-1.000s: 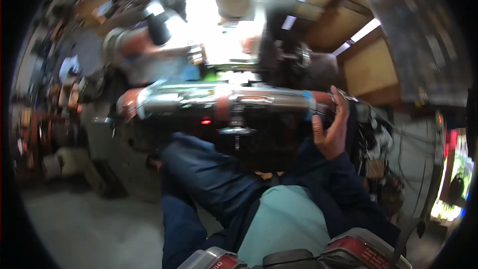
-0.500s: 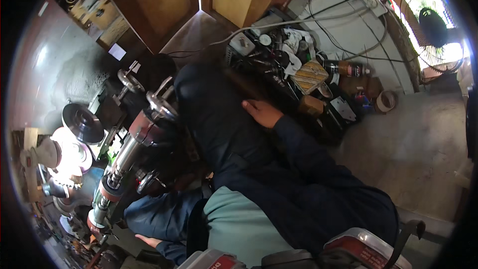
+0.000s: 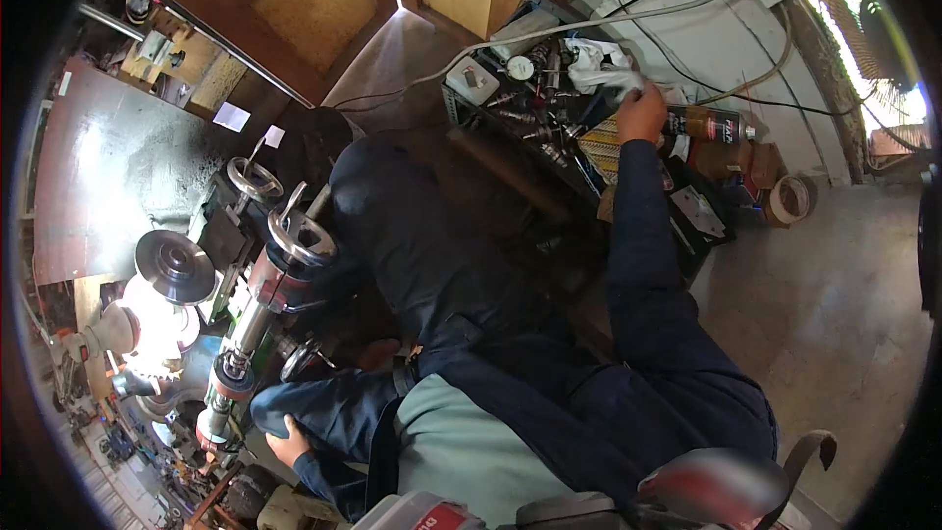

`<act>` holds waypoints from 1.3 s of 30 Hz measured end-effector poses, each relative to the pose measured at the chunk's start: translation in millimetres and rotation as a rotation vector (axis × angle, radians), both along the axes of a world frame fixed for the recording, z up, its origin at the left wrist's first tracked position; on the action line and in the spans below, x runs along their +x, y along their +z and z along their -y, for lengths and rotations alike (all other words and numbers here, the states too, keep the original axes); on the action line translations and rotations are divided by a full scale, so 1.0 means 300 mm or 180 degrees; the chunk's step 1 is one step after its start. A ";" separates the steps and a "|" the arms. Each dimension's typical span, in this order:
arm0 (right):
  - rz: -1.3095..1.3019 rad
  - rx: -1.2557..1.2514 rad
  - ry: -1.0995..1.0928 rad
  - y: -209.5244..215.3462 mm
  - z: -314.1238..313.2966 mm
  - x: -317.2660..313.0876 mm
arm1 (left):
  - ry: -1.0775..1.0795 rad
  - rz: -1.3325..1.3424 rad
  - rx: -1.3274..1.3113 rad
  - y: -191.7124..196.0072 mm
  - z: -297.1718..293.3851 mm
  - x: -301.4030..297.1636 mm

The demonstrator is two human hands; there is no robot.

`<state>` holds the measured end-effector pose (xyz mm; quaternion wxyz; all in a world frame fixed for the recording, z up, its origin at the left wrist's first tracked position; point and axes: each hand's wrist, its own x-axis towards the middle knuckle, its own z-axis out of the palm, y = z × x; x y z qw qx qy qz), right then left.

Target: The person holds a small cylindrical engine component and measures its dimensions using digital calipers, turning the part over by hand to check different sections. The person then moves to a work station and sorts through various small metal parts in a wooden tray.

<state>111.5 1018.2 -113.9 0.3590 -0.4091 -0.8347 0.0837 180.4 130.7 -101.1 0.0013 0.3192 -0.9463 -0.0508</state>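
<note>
Resting against the bent left knee (image 3: 319, 406), the left hand (image 3: 287, 444) is holding its thumb apart from its fingers; the fingertips are partly hiding behind the trouser leg. Just beyond, a small handwheel (image 3: 299, 361) is sitting on the machine's (image 3: 257, 287) near side. Two larger handwheels (image 3: 302, 238) are standing at the machine's end beside the right knee (image 3: 378, 162). A dark round disc (image 3: 175, 267) is facing up on its far side, a bright light (image 3: 162, 329) glaring next to it.

Right arm is stretching out over the crate (image 3: 459, 114). Right hand (image 3: 642, 116) is clamping its fingers on a white cloth (image 3: 594, 61); tips are partly hiding, and the gripped part is blurring. Cloth is lying toward the crate's far edge. Metal tool parts (image 3: 542, 128) are crowding the crate's middle; a yellow striped pad (image 3: 601, 153) is lying just beside the right wrist. Near the left corner, a white box (image 3: 476, 81) is sitting by a round dial (image 3: 520, 68).

Right of the hand, a dark bottle (image 3: 705, 126) is lying on its side, a tape roll (image 3: 788, 201) standing farther right. A grey cable (image 3: 549, 33) is crossing above the far corner. Wooden doors (image 3: 314, 0) are closing off the background; a fan (image 3: 873, 39) is standing far right.
</note>
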 end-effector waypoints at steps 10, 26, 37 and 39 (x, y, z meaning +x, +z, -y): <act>0.1373 -0.0458 0.0818 -0.124 0.214 -0.053 | 0.0187 0.0886 -0.1094 0.071 -0.337 -0.064; 0.0703 -0.0482 0.1094 0.060 -0.107 -0.138 | 0.0296 0.0572 -0.1252 0.071 -0.374 -0.070; 0.0649 -0.0366 0.0101 -0.217 -0.142 -0.087 | 0.0277 -0.0386 -0.0319 0.022 -0.107 -0.068; 0.0824 -0.0099 -0.0151 -0.220 -0.073 -0.071 | 0.0540 -0.0316 0.0312 0.071 -0.091 -0.077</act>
